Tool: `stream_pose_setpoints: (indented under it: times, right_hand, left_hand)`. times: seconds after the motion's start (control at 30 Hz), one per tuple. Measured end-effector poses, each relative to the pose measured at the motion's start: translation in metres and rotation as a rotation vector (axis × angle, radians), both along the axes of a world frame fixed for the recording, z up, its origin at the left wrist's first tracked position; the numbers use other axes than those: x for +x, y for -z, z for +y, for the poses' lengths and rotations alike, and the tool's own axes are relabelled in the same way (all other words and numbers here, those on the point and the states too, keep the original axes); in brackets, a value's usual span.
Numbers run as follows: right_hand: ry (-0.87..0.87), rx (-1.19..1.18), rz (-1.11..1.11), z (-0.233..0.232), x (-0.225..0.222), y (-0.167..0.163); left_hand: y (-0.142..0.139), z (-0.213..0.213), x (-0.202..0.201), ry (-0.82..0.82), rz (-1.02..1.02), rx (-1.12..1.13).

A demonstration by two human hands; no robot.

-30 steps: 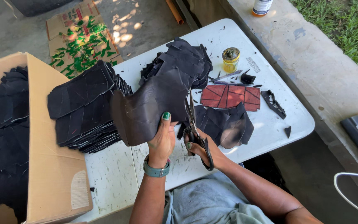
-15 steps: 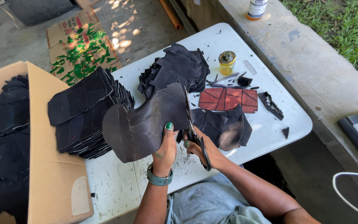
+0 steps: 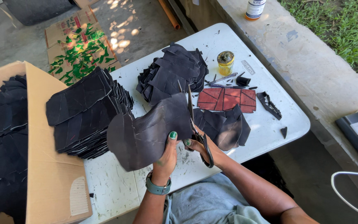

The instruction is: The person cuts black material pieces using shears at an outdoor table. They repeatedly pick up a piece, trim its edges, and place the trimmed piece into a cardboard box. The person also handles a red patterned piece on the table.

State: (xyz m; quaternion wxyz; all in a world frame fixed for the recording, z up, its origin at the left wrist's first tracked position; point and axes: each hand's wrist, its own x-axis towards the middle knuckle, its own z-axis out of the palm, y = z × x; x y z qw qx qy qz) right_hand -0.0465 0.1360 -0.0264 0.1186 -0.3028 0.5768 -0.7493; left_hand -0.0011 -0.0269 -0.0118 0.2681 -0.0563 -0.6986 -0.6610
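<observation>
The dark leather piece [image 3: 148, 135] is held up above the near edge of the white bench [image 3: 117, 186], curved and marked with faint lines. The left hand [image 3: 166, 155] is closed on its lower right edge, thumb on the face toward the camera, with a grey-green watch [image 3: 157, 188] on the wrist. The right hand [image 3: 201, 145] is wrapped through the handles of one pair of scissors [image 3: 195, 126], whose blades run up along the piece's right edge; how far apart the blades are cannot be told.

Just behind the scissors a few loose dark pieces [image 3: 224, 126] lie overlapping on the bench, partly hidden by the held piece. Beyond them lies one reddish-brown panel [image 3: 228, 99] ruled with lines. Further back are two stacks of black cut pieces: a tall one at the left [image 3: 83, 110] and a looser heap at the middle [image 3: 172, 72]. One small yellow jar [image 3: 225, 62] with a dirty lid stands near the heap, with a pen-like tool [image 3: 221, 79] and small black offcuts [image 3: 269, 104] beside it.

To the left, one open cardboard box [image 3: 50, 166] holds more black leather [image 3: 3, 141], its wall touching the bench edge. A flattened carton [image 3: 77, 43] with green print lies on the floor behind. One bottle [image 3: 254, 8] stands on the concrete ledge [image 3: 303, 70].
</observation>
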Motion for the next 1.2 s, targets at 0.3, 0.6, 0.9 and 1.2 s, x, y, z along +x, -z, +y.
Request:
stream_pose_setpoints:
  times: [0.3,0.6,0.9,1.2]
  right_hand:
    - [-0.091,0.149,-0.244,0.015,0.008,0.005]
    - [-0.081,0.201,-0.189,0.024,0.009,-0.013]
    - [0.065,0.401,0.164,0.036,0.005,-0.007]
    - [0.010,0.439,-0.136,0.031,0.011,0.010]
  left_hand:
    - [-0.061,-0.041,-0.010,0.079,0.047,0.315]
    - [-0.091,-0.052,-0.004,0.063,-0.014,-0.224]
    - [-0.130,-0.078,-0.012,0.192,0.001,-0.347]
    - [-0.125,-0.084,-0.020,0.249,-0.064,-0.261]
